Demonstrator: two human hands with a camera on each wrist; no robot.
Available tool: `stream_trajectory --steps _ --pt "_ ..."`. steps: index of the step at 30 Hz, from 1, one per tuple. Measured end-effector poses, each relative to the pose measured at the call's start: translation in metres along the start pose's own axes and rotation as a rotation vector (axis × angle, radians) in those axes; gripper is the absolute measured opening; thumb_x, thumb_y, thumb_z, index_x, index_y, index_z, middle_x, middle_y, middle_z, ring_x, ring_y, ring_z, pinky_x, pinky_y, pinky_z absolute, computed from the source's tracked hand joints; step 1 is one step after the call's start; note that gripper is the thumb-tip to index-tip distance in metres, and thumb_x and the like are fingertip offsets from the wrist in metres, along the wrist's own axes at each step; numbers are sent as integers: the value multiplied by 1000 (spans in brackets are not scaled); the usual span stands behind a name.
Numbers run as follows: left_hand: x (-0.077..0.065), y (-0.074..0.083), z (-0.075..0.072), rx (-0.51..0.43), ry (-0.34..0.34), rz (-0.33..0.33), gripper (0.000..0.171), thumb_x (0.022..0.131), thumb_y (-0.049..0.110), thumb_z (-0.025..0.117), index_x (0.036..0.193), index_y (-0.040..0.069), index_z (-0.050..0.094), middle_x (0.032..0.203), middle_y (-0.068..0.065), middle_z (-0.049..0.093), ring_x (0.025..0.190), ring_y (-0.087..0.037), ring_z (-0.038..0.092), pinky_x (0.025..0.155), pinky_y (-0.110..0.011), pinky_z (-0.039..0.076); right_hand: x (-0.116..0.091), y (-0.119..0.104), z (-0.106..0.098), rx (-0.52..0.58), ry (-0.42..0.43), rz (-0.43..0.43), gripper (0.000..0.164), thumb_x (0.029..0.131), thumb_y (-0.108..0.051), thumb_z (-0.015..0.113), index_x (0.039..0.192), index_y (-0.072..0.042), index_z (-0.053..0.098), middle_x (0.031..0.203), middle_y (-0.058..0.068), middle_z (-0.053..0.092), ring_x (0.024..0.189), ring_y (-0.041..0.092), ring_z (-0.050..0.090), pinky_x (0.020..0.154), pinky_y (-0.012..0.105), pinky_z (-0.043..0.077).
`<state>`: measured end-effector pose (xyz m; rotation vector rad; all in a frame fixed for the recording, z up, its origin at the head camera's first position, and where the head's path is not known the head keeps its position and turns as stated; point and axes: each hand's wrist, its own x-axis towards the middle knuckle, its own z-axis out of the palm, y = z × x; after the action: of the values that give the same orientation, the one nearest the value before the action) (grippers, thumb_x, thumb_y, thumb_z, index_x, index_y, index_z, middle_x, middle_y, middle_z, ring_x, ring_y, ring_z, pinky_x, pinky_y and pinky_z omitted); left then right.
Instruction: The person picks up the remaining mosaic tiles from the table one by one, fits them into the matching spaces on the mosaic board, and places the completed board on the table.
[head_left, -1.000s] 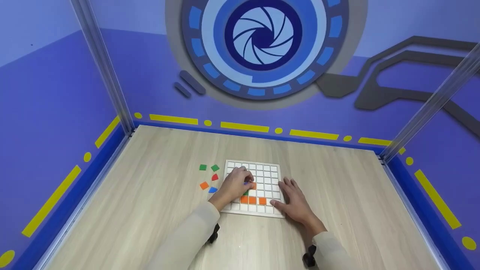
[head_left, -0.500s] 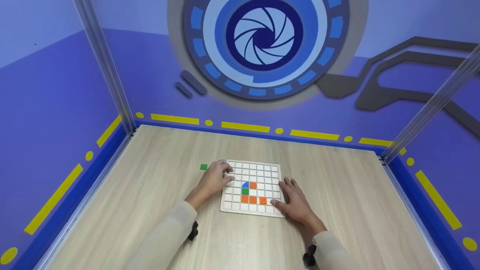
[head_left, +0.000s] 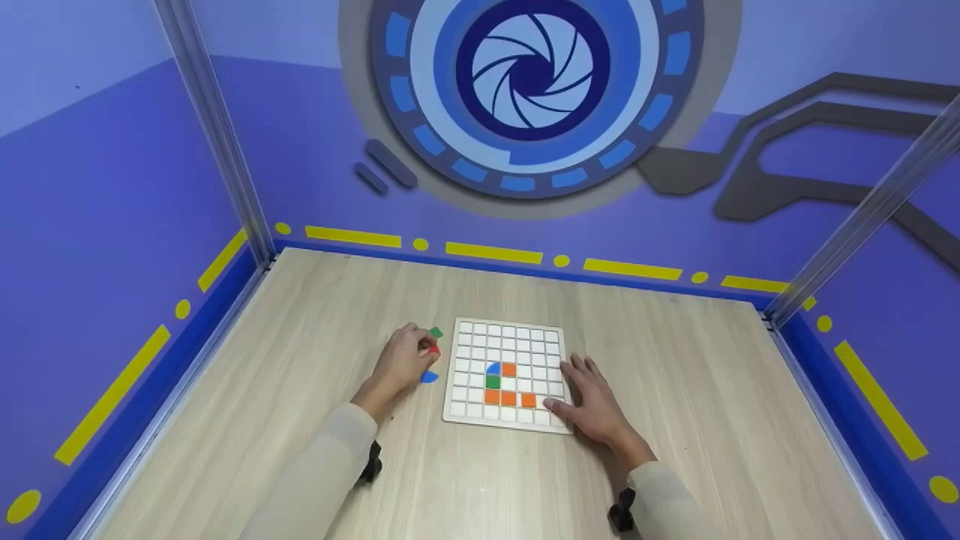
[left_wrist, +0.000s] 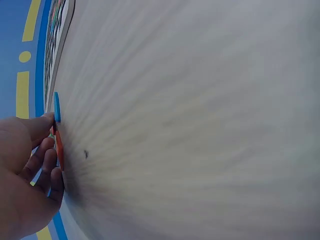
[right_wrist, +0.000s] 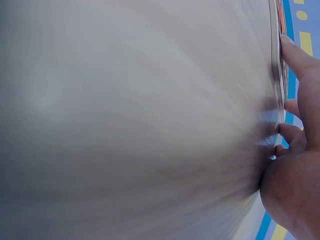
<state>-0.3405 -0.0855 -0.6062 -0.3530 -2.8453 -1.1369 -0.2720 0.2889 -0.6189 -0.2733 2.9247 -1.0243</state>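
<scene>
My left hand (head_left: pixel 401 358) is left of the white grid board (head_left: pixel 535 347), thumb and fingertips pinching a small red tile (head_left: pixel 434 349). Near it lie a green square tile (head_left: pixel 436 331) and a blue curved tile (head_left: pixel 429 377). An orange tile (left_wrist: pixel 60 150) shows beside the fingers in the left wrist view, but the hand covers it in the head view. My right hand (head_left: pixel 596 401) rests on the board's right edge, thumb on top and fingers along the side. On the board sit a blue quarter-round tile (head_left: pixel 494 368), a green square (head_left: pixel 493 382) and several orange squares (head_left: pixel 508 398).
The board lies on a wood-grain table (head_left: pixel 675 352). Blue printed panels (head_left: pixel 285 150) with metal posts (head_left: pixel 225 142) stand at its back and sides.
My left hand has let go of the blue quarter-round tile on the board, then moved left off the board to the loose tiles and the red one. The right hand stays put.
</scene>
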Motion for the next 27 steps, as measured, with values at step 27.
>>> stream_trajectory --steps 27 --pt "0 6 9 14 30 -76 14 96 20 82 106 12 76 107 -4 64 105 -25 59 95 -46 47 1 1 3 -1 5 14 88 94 -50 78 162 -6 42 173 18 23 161 42 8 126 64 13"
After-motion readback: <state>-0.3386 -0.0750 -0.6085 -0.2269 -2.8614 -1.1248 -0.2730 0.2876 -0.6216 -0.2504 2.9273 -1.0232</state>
